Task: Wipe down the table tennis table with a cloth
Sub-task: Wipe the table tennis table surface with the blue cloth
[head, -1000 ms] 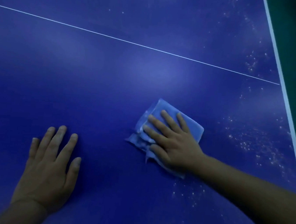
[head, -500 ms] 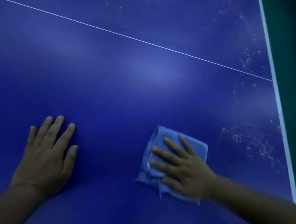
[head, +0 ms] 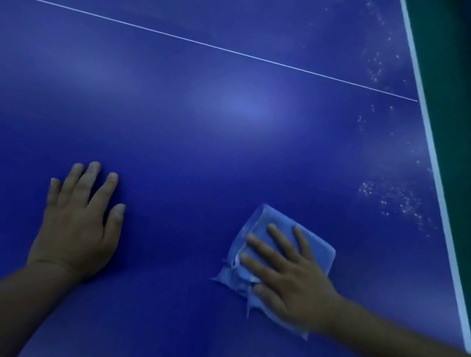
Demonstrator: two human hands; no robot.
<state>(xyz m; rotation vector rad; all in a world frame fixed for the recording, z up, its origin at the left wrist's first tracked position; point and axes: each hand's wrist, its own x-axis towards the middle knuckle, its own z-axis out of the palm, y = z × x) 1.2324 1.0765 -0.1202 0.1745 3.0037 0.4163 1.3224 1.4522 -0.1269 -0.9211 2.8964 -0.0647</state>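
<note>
Cloth (head: 313, 246) lies flat under right hand's (head: 296, 283) straight, spread fingers (head: 280, 238), pressed onto table (head: 203, 146).

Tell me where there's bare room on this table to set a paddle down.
Free: the table between the left hand and the right hand, and up to the thin white line. Occupied: under the cloth. White specks dot the right edge.

Dim, blue-tinted light, a soft glare patch on the table (head: 174, 142), slightly blurred, wide-angle bending at edges.
</note>
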